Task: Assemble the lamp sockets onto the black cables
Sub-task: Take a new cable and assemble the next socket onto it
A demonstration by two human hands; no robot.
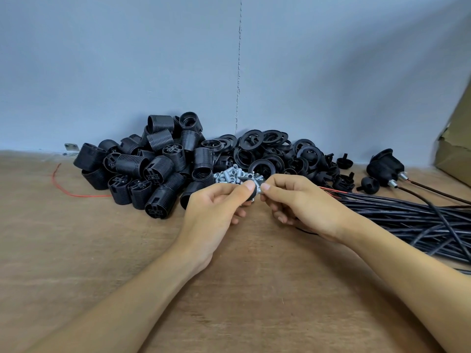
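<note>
At frame centre, the left hand point(216, 210) pinches a small black cap point(252, 196); the right hand point(303, 205) pinches a metal tube point(259, 191) against it.

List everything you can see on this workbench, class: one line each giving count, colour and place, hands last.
socket bodies: many, black, heap rear left
rings: many, black, heap rear centre
metal fittings: small heap, silver, behind the hands
caps: several, black, right of rings
cables: thick bundle, black, right
assembled sockets: a few, black, far right
wire: one, red, left
cardboard box: one, brown, right edge
table: one, brown, underneath
left hand: pinches small black part
right hand: pinches metal fitting
</note>
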